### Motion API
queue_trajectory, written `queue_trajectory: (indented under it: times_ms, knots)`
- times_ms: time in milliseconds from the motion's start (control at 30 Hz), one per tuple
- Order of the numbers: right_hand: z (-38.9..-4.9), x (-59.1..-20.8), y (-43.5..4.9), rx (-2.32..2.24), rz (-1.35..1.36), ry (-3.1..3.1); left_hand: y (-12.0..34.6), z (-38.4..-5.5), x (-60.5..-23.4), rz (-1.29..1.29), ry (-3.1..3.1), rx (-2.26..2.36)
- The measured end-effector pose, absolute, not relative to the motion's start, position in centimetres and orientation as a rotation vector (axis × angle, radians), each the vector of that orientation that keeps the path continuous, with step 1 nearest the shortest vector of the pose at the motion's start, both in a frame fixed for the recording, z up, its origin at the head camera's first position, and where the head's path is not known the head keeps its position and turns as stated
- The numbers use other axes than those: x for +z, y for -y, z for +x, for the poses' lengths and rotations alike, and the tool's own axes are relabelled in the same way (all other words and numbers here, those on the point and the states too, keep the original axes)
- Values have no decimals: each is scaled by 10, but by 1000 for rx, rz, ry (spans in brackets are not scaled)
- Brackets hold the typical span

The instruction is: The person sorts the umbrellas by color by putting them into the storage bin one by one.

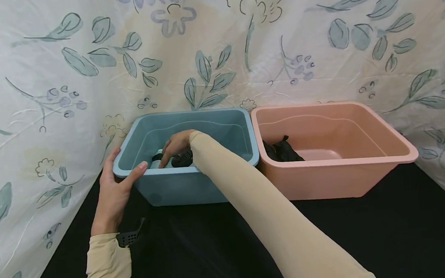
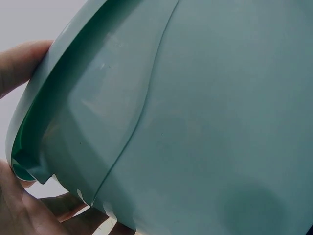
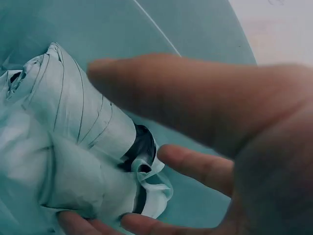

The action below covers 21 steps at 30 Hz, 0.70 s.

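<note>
In the head view my left hand (image 1: 116, 190) grips the near left corner of the blue bin (image 1: 187, 186), thumb on the rim and fingers along the outer side. My right hand (image 1: 177, 146) reaches down inside this bin. There, in the right wrist view, lie pale rolled bundles that look like folded umbrellas (image 3: 80, 105), with pleated cloth, dark ends and a thin strap loop (image 3: 159, 183). The thumb (image 3: 161, 93) stands apart over them. The other fingers are spread, with fingertips right at the lower bundle's edge. A black wrist strap partly hides the bin's contents.
A pink bin (image 1: 337, 179) stands just right of the blue one, with dark bundled things (image 1: 285, 150) at its left end. Both bins rest on a black cloth (image 1: 200, 247). A floral curtain (image 1: 205, 34) hangs close behind and at both sides.
</note>
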State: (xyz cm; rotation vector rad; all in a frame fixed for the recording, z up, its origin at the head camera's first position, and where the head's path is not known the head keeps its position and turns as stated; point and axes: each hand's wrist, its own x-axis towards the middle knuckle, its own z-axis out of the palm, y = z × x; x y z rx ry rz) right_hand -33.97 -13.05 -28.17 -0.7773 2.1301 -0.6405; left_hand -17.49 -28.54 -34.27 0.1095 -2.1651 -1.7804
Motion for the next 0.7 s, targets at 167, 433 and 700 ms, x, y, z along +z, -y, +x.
queue_trajectory:
  times_ms: [167,433,700]
  knots:
    - [-339,-282,130,-635,-784,-2117,287,-174,-343,97,2174,-1776]
    - [-337,-275,123,-793,-727,-2158,288,-173,-341,79,2162,-1824]
    - [-330,-262,105,-988,-672,-2124,291,-171,-341,74,2180,-1816]
